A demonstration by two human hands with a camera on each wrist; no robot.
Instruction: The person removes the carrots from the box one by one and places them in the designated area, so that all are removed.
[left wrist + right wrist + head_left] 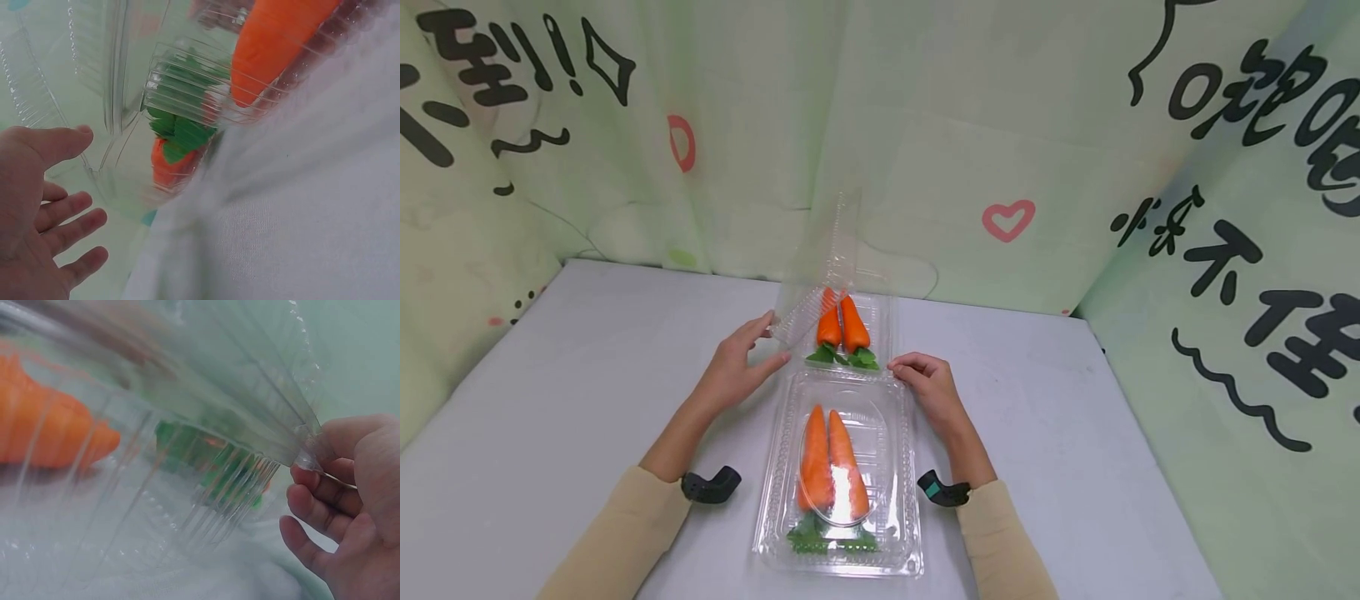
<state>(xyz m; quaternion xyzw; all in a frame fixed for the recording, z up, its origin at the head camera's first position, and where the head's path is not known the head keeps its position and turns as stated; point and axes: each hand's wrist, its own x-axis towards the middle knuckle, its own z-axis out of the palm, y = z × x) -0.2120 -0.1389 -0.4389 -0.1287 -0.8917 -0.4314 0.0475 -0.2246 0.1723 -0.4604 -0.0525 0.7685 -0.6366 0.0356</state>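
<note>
Two clear plastic clamshell boxes stand in line on the table. The near box (780,500) has its lid down over two orange carrots (816,467) with green tops. In the far box (883,325), two more carrots (853,325) lie with their leaves (863,358) toward me; its clear lid (820,258) stands raised and tilted. My left hand (735,362) is beside that lid's left edge, fingers spread and relaxed in the left wrist view. With thumb and fingers, my right hand (928,387) pinches a clear plastic corner (307,456) where the boxes meet; which box it belongs to, I cannot tell.
A white-covered table (1037,467) extends to both sides of the boxes. Behind it hangs a pale green curtain (925,125) with black writing and red hearts, which also closes in the left and right sides. The raised lid reaches up in front of this curtain.
</note>
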